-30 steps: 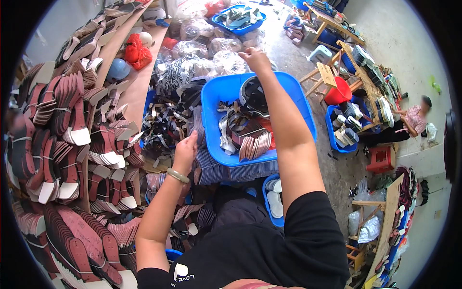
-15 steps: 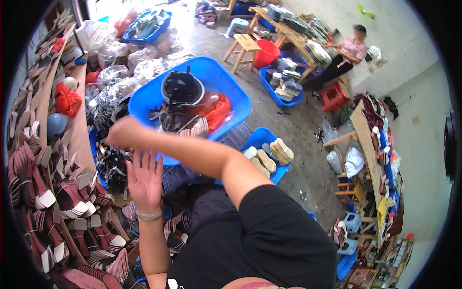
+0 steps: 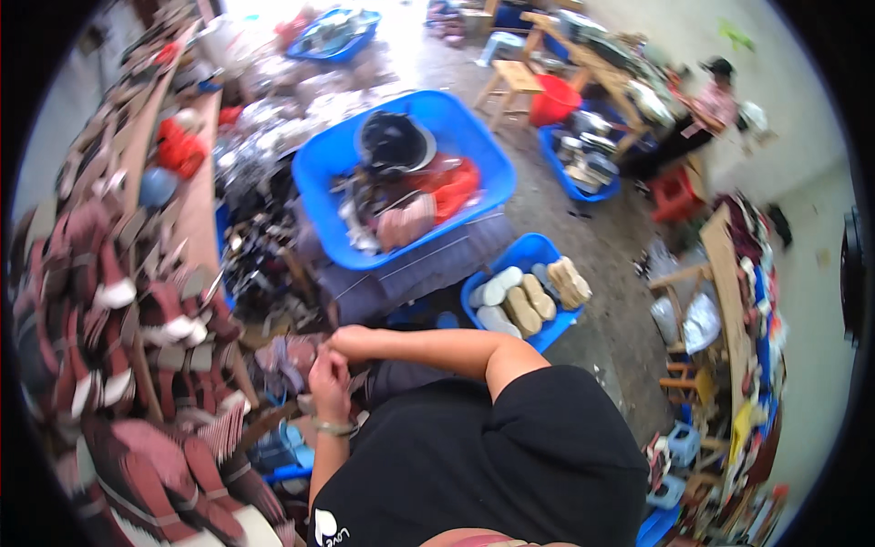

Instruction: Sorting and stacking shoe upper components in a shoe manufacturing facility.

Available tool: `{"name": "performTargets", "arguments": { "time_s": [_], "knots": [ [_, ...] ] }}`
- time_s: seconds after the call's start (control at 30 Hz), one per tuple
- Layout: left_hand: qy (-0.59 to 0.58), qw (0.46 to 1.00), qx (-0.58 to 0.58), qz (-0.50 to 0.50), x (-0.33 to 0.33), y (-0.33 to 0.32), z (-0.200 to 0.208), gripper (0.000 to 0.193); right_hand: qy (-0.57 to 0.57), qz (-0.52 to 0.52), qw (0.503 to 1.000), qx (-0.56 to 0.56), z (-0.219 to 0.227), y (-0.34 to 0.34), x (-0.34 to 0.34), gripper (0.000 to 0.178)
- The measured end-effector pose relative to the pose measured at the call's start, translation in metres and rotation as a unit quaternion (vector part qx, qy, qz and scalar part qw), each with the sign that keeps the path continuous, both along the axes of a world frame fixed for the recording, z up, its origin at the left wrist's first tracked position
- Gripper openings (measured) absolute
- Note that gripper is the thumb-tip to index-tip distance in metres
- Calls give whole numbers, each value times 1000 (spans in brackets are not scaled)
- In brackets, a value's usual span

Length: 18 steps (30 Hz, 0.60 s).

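Close together in front of my body are my left hand (image 3: 330, 381) and my right hand (image 3: 352, 344). The left, with a band at its wrist, has its fingers curled in. Above it, the right is closed too, its fingertips largely hidden. Whatever sits between the fingers is too small and blurred to name. Just left of both hands lies a blurred pinkish-grey bundle (image 3: 290, 357). Stacked dark-red shoe insoles (image 3: 150, 479) with white ends fill the left side. Beyond my hands a large blue tub (image 3: 314, 173) holds a dark helmet (image 3: 394, 143), a red plastic bag (image 3: 456, 189) and a striped stack.
Dark straps (image 3: 264, 264) heap up left of the tub. Right of it, a smaller blue bin (image 3: 540, 339) holds pale soles (image 3: 524, 310). Wooden boards (image 3: 196, 228) run along the left. A person (image 3: 709, 109) stands at a far workbench (image 3: 592, 64). Another bench (image 3: 720, 264) lines the right wall.
Both hands have come down toward my body and together. The left, spread flat before, is curled now; the right arm no longer crosses the tub. The view has shifted left.
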<state>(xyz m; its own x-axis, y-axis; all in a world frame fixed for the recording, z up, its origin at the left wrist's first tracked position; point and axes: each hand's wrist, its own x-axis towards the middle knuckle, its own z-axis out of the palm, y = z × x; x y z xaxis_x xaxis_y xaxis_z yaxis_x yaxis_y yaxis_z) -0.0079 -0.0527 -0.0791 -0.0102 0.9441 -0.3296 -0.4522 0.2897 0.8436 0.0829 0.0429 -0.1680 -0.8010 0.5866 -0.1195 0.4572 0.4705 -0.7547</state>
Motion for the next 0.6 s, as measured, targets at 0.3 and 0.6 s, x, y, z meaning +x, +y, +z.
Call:
{"name": "performTargets", "arguments": {
  "time_s": [0.3,0.6],
  "knots": [
    [625,717,307,-18,-34,-50,33,27,229,230,881,-345,-79,-135,-89,24],
    [616,741,246,108,-83,-96,0,45,360,91,861,-349,-55,-142,-119,29]
  ]
}}
